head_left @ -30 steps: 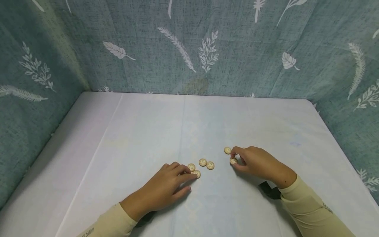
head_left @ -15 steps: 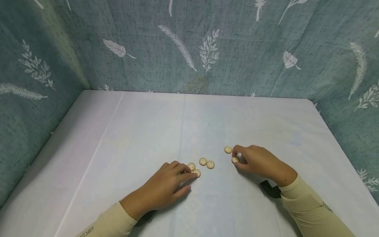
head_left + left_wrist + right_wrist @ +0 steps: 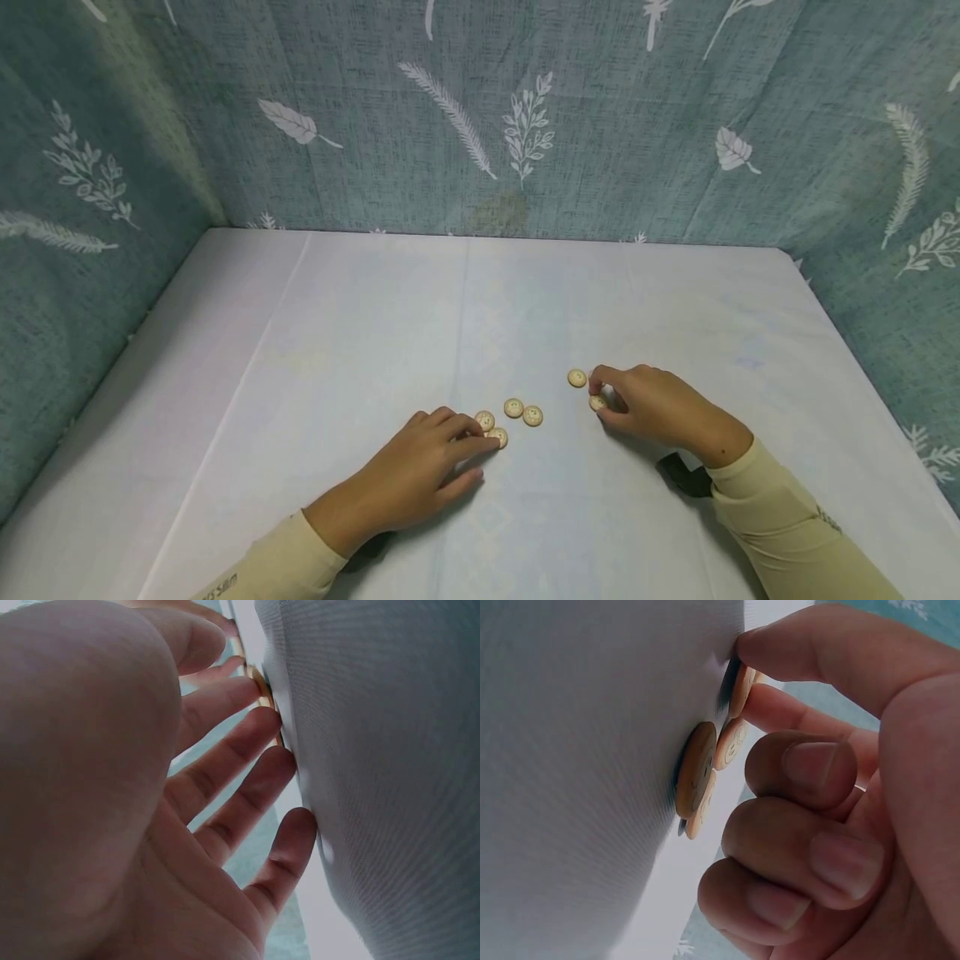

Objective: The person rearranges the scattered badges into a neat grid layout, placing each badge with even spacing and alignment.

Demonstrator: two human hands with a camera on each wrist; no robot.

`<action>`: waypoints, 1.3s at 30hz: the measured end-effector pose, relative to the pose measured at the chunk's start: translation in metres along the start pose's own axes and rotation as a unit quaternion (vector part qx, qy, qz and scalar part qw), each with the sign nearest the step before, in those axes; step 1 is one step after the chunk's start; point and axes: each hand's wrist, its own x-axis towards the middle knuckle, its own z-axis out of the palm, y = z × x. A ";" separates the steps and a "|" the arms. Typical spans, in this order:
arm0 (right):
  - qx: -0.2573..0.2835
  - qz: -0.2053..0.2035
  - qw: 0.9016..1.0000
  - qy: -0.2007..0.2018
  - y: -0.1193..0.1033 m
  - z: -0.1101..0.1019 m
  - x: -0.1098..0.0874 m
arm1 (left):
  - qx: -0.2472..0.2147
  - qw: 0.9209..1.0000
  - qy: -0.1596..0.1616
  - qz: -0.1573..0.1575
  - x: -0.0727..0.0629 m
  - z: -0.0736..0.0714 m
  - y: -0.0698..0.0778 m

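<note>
Several round wooden buttons lie on the white cloth. My left hand (image 3: 427, 471) rests palm down on the left, its fingers extended and lightly bent. Its index fingertip touches the lower button (image 3: 499, 437) of a pair, beside the upper button (image 3: 484, 421). On the right, my right hand (image 3: 660, 412) pinches a button (image 3: 597, 402) between thumb and index finger, at the cloth. Its other fingers are curled in, as the right wrist view shows, where more buttons (image 3: 696, 771) lie beyond the held button (image 3: 740, 690). The left wrist view shows the left fingers (image 3: 247, 787) touching the cloth.
Two buttons (image 3: 522, 412) lie side by side between the hands. A single button (image 3: 577, 378) sits just beyond my right fingertips. The white-covered table (image 3: 375, 333) is bordered by green leaf-patterned cloth (image 3: 480, 125) at the back and sides.
My right hand has slid its button slightly to the right, away from the middle buttons. The left hand has stayed in place.
</note>
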 end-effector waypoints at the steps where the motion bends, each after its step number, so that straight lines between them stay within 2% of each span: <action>1: 0.002 0.000 1.000 -0.002 0.000 0.000 0.000 | -0.002 1.000 -0.003 -0.002 0.000 0.000 0.000; 9: 0.006 0.000 1.000 -0.004 0.001 -0.002 -0.001 | 0.002 1.000 0.003 0.003 -0.001 -0.001 0.000; 16: 0.013 -0.004 1.000 -0.005 0.002 -0.001 -0.001 | -0.004 1.000 -0.012 -0.007 0.000 -0.003 0.001; 31: 0.018 -0.004 1.000 -0.006 0.002 -0.004 -0.001 | 0.007 1.000 0.009 0.004 0.001 -0.002 -0.001; 39: 0.023 -0.001 1.000 -0.016 0.002 -0.004 -0.001 | 0.000 1.000 -0.002 -0.001 0.000 -0.001 0.000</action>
